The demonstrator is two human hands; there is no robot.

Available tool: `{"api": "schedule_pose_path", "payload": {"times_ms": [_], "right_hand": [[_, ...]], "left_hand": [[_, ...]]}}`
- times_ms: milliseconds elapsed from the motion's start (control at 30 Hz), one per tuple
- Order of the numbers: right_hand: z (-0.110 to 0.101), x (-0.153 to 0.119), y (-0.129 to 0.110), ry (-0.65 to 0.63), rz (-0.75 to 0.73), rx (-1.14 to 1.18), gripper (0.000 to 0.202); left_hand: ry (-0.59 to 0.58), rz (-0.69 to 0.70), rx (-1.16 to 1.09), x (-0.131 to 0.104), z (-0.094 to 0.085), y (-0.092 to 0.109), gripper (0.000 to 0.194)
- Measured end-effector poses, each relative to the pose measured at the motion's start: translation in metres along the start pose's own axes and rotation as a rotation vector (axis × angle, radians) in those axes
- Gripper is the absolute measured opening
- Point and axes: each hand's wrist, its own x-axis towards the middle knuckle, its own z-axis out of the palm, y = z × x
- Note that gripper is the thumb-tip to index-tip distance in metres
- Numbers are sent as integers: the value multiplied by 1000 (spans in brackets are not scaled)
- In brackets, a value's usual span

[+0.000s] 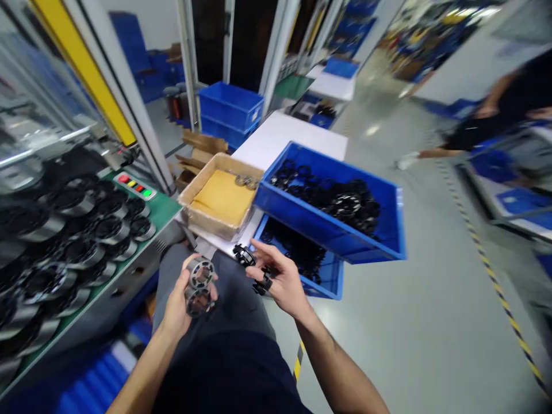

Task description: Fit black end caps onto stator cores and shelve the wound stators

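Two metal rings [200,272] with dark slotted inner parts are held one above the other in my left hand [177,302], its fingers wrapped round them. My right hand [282,279] holds two black plastic rings [244,255], one between thumb and fingertips and the other lower, against the palm side. A short gap separates the hands, both over my lap. Beyond my right hand, a blue bin [332,201] with many black parts sits tilted across a lower blue bin [334,284], which also holds black parts.
A cardboard box [207,218] with yellow sheets and a few metal rings stands on the white table [284,135]. At left, a green bench [166,213] carries many metal rings and a button panel [134,187]. Another person's gloved hand [406,161] shows at right.
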Motion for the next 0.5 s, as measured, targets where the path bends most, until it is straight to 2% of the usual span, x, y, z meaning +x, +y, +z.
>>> {"api": "schedule_pose_path", "payload": {"times_ms": [33, 100, 167, 267, 333, 400, 500], "right_hand": [[11, -9, -4, -1, -35, -2, 57], [30, -20, -15, -39, -98, 9, 62], [46, -21, -27, -115, -169, 8, 62], [67, -18, -40, -210, -225, -5, 65], [76, -15, -45, -270, -218, 9, 71], [83, -12, -45, -300, -232, 22, 74], [89, -8, -42, -257, -271, -26, 67]], "left_hand": [[-9, 11, -26, -11, 1, -1, 84], [3, 35, -57, -27, 7, 1, 87], [42, 107, -54, -37, 12, 2, 78], [67, 290, 1, -47, 14, 0, 66], [68, 350, 14, -52, 10, -3, 61], [72, 346, -15, -58, 4, -6, 60], [96, 322, -27, -65, -8, -10, 63]]}}
